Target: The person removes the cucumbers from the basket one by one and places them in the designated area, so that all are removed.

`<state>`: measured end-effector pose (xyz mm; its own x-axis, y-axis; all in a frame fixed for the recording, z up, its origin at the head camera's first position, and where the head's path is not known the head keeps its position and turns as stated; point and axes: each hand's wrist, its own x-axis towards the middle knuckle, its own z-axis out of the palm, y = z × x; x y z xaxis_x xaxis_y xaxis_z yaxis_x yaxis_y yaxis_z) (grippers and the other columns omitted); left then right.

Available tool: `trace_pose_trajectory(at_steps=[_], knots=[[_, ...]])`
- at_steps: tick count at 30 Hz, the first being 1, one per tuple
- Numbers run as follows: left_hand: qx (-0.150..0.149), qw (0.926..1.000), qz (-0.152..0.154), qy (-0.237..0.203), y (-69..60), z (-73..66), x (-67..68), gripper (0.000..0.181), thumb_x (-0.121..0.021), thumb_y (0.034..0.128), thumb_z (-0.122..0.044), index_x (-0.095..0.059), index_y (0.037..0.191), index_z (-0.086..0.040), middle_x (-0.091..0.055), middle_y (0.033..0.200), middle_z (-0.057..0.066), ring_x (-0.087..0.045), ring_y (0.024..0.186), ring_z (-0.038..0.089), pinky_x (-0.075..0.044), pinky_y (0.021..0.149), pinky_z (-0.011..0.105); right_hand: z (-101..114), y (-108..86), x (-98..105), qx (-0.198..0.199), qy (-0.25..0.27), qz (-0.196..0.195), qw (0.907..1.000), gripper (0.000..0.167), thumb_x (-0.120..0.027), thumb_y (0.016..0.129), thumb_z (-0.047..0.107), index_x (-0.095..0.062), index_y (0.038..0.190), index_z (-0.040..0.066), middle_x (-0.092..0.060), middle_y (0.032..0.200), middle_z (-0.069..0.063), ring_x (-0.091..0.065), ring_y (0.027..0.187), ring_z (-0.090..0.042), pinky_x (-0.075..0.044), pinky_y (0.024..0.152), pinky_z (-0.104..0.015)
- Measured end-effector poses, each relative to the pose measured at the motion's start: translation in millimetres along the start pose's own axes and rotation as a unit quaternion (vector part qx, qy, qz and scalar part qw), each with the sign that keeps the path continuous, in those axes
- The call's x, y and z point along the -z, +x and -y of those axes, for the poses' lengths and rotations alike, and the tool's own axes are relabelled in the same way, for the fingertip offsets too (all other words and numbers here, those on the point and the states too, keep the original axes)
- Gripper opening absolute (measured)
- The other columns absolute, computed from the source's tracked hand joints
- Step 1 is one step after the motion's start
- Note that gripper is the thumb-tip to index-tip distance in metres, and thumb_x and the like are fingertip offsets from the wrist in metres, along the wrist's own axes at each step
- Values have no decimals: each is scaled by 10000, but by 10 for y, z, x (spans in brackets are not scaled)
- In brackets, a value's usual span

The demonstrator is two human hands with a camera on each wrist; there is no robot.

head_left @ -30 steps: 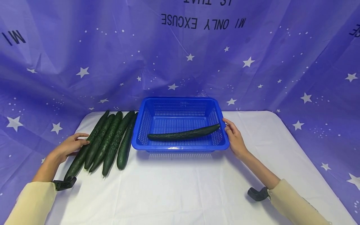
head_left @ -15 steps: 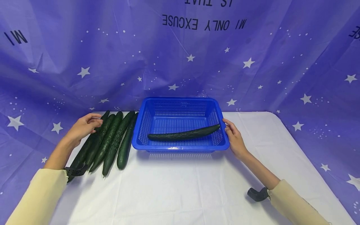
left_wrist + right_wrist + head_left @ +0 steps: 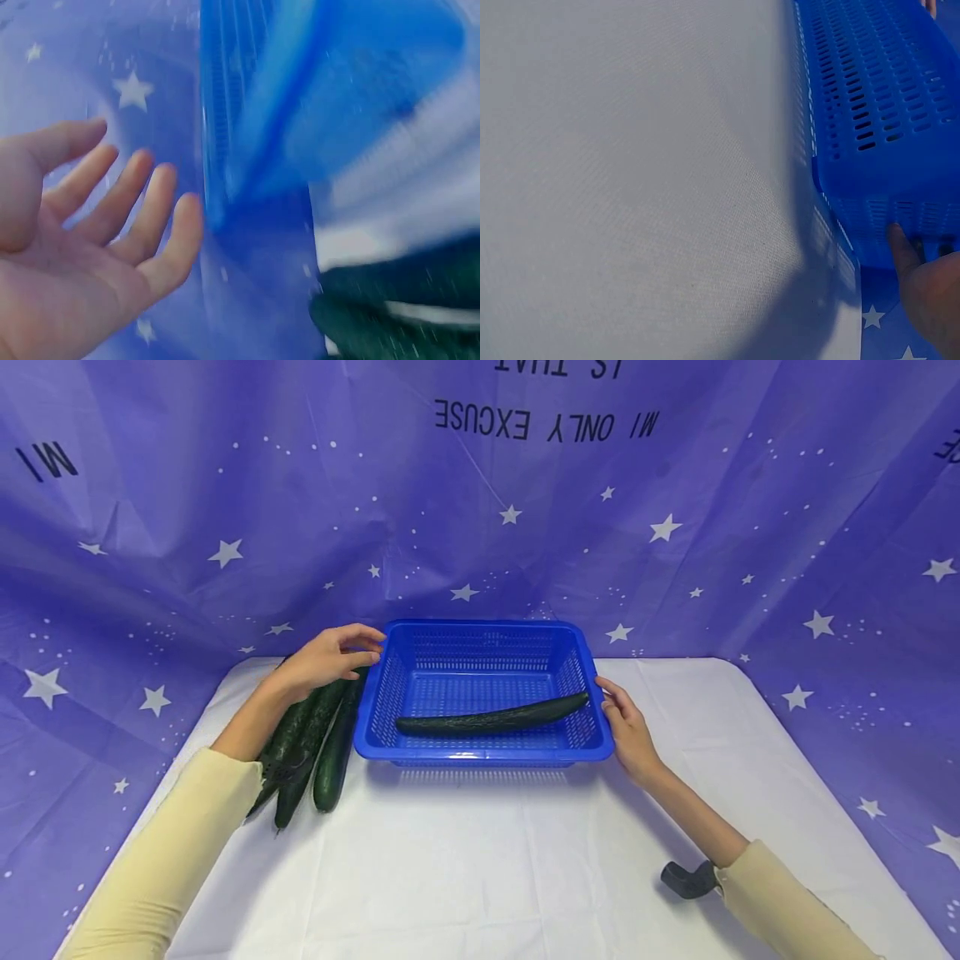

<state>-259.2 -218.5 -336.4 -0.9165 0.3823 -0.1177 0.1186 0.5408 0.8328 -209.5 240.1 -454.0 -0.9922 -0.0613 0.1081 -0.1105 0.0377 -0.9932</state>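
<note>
A blue plastic basket (image 3: 480, 753) with slotted sides stands on the white cloth. One dark green cucumber (image 3: 491, 720) lies inside it, along the near side. My left hand (image 3: 330, 656) hovers at the basket's left rim, fingers loosely bent and parted, holding nothing. The left wrist view shows its palm (image 3: 82, 262) bare beside the blurred basket (image 3: 277, 112). With my right hand (image 3: 628, 731) I hold the basket's right rim; in the right wrist view one digit lies against the slotted wall. Beneath my left forearm are several more cucumbers (image 3: 337, 752), partly hidden.
A white cloth (image 3: 480, 868) covers the table. Purple star-printed sheeting (image 3: 480, 543) rises behind it and along the sides. A black wrist-worn piece (image 3: 686, 880) sticks out by the right sleeve.
My left hand has moved from the leftmost cucumber, rightward and away over the row, to the basket's left rim. My right hand, the basket and its cucumber have stayed put.
</note>
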Motion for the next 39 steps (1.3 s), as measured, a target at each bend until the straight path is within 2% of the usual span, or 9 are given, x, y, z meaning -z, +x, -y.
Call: trace_pose_trajectory(at_steps=[3,7,9,15,21,24,27,32,39], knots=[[-200,9971,736,-16,168,-128,-147,405,-583,1030,-179,-513,1409,-54,-550,1355,173,-529,1241,352,-447,983,555,-5,2,3,11,53,16,10000,457,-330,1097,138,-326,1542,31,-426,1433,-247,-591,1083,-140,-523,855,-243],[-353,9875,1525,174,380,-288,-332,393,-601,1020,-181,-540,1398,-95,-579,1346,116,-552,1229,303,-477,962,513,-15,4,7,15,92,28,10000,456,-329,1099,141,-325,1542,31,-427,1430,-243,-592,1081,-137,-525,862,-253],[-285,9833,1786,218,478,-366,-407,403,-605,1019,-182,-538,1411,-115,-582,1350,94,-544,1241,284,-482,957,501,-15,1,10,23,86,34,10000,457,-328,1100,142,-321,1542,28,-424,1435,-245,-590,1088,-140,-523,866,-253],[184,9699,2423,149,730,-544,-566,426,-619,1013,-202,-535,1430,-183,-583,1345,59,-535,1248,242,-468,968,526,-14,-8,13,18,22,21,10000,456,-327,1100,144,-322,1542,29,-423,1440,-248,-584,1099,-149,-520,865,-243],[246,9576,2857,-280,938,-590,-758,392,-611,1015,-160,-574,1405,-185,-570,1362,50,-511,1285,258,-422,1021,544,-14,-1,12,38,-3,26,10000,458,-334,1101,153,-326,1542,31,-430,1433,-245,-581,1098,-146,-518,867,-243],[319,9522,2978,-595,1039,-550,-863,379,-600,1017,-129,-587,1395,-155,-564,1380,64,-482,1320,290,-379,1056,555,-12,0,4,39,2,14,10000,457,-337,1099,150,-331,1540,30,-432,1428,-246,-583,1084,-129,-518,858,-235],[393,9482,3081,-663,1136,-496,-962,386,-591,1017,-104,-578,1403,-130,-540,1416,116,-438,1358,334,-358,1071,557,-15,-2,5,38,14,5,10000,457,-338,1098,143,-330,1539,23,-423,1441,-255,-583,1082,-109,-516,863,-231],[529,9407,3322,-433,1264,-434,-1086,421,-589,1015,-92,-534,1433,-92,-471,1477,190,-408,1377,358,-355,1070,566,-24,-4,10,72,91,20,9999,457,-338,1097,136,-325,1538,16,-416,1457,-257,-589,1082,-95,-516,866,-232],[845,9260,3678,70,1401,-383,-1253,510,-599,1000,-47,-483,1488,-140,-505,1456,113,-504,1301,249,-388,1057,522,-30,5,15,133,67,1,9999,455,-346,1097,141,-336,1533,13,-425,1452,-263,-590,1081,-108,-516,865,-234]])
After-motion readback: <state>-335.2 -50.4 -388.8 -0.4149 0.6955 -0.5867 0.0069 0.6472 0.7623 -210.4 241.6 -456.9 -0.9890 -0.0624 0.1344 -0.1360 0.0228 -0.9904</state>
